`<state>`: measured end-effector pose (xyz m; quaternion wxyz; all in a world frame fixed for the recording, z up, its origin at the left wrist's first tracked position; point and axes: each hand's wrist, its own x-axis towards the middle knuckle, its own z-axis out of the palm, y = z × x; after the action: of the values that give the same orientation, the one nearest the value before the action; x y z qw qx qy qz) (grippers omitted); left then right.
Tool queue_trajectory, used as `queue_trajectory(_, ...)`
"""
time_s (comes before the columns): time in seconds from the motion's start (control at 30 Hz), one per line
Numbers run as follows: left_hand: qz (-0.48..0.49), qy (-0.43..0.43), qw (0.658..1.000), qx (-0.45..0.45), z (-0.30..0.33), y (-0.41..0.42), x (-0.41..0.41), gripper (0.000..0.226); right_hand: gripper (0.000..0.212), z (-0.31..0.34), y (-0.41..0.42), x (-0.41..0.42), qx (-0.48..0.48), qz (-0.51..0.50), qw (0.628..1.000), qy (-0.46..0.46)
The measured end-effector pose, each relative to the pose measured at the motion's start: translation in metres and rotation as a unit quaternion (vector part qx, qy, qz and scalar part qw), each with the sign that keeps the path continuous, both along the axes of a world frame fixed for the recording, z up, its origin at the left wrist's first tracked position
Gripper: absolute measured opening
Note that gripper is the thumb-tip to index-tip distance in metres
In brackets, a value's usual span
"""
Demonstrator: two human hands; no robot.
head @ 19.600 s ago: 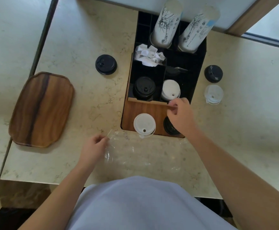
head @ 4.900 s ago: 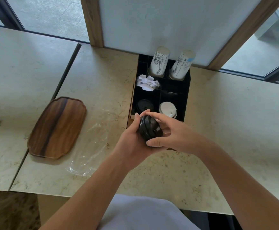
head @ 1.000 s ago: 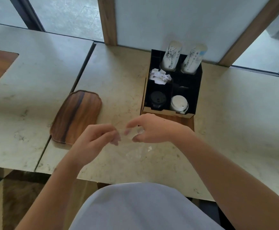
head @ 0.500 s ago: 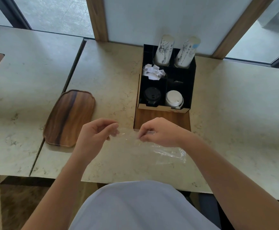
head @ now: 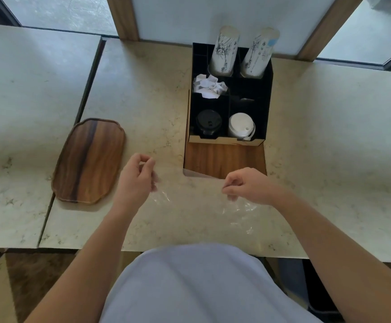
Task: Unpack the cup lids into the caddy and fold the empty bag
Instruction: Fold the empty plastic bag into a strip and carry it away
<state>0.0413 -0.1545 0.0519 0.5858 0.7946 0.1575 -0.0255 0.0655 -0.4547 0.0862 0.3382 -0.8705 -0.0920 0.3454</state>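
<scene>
Clear bag pinched between both hands.

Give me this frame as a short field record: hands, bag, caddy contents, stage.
left hand: pinches one end of the clear bag
right hand: pinches the other end
bag: empty, stretched between both hands above the counter
caddy: black lids front left, white lids front right
stage: lids in the caddy, bag not yet folded
nearby: wooden tray left of the hands

Single head cam, close, looks fwd/down over counter toward wall.
</scene>
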Motion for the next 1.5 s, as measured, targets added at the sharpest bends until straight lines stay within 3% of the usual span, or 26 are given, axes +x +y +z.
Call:
queue_trajectory(0.13,-0.020,-0.028,0.989,0.142,-0.022,0.001,0.005,0.017,0.010,-0.022,-0.028,0.000,-0.010,-0.060,0.997,0.045)
queue_trajectory(0.3,-0.023,0.009,0.988,0.155,-0.045,0.009,0.015,0.026,0.008,-0.050,-0.050,0.001,-0.003,-0.143,0.984,0.101)
queue_trajectory(0.4,0.004,0.084,0.991,0.100,-0.055,0.011,0.021,0.036,0.008,-0.066,-0.055,0.001,0.027,-0.213,0.966,0.142)
queue_trajectory(0.47,0.018,0.176,0.984,-0.005,-0.064,0.014,0.028,0.042,0.010,-0.076,-0.056,0.002,0.045,-0.261,0.951,0.157)
queue_trajectory(0.57,-0.015,0.319,0.922,-0.217,-0.075,0.023,0.031,0.040,0.010,-0.090,-0.057,0.002,0.052,-0.306,0.939,0.149)
queue_trajectory(0.67,-0.068,0.346,0.910,-0.216,-0.088,0.028,0.026,0.032,0.005,-0.098,-0.062,0.007,0.040,-0.300,0.944,0.127)
queue_trajectory(0.87,-0.014,0.323,0.930,-0.173,-0.101,0.012,0.021,0.014,0.004,-0.105,-0.078,0.024,-0.015,-0.297,0.952,0.077)
queue_trajectory(0.93,-0.001,0.321,0.931,-0.175,-0.102,0.006,0.020,0.014,0.019,-0.103,-0.077,0.025,-0.066,-0.324,0.943,0.033)
queue_trajectory(1.03,0.035,0.321,0.925,-0.201,-0.104,0.005,0.020,0.013,0.045,-0.094,-0.067,0.013,-0.189,-0.247,0.930,-0.197)
queue_trajectory(1.13,0.042,0.323,0.921,-0.214,-0.103,0.007,0.020,0.012,0.041,-0.084,-0.036,-0.013,-0.135,-0.077,0.928,-0.338)
queue_trajectory(1.23,0.039,0.322,0.920,-0.220,-0.103,0.008,0.020,0.012,0.033,-0.096,-0.010,-0.037,-0.128,0.045,0.938,-0.319)
queue_trajectory(1.33,0.047,0.320,0.919,-0.224,-0.101,0.009,0.019,0.015,0.009,-0.113,-0.005,-0.042,-0.134,0.021,0.963,-0.234)
queue_trajectory(1.5,0.055,0.310,0.922,-0.227,-0.099,0.007,0.017,0.012,0.009,-0.127,-0.003,-0.035,-0.170,-0.017,0.977,-0.126)
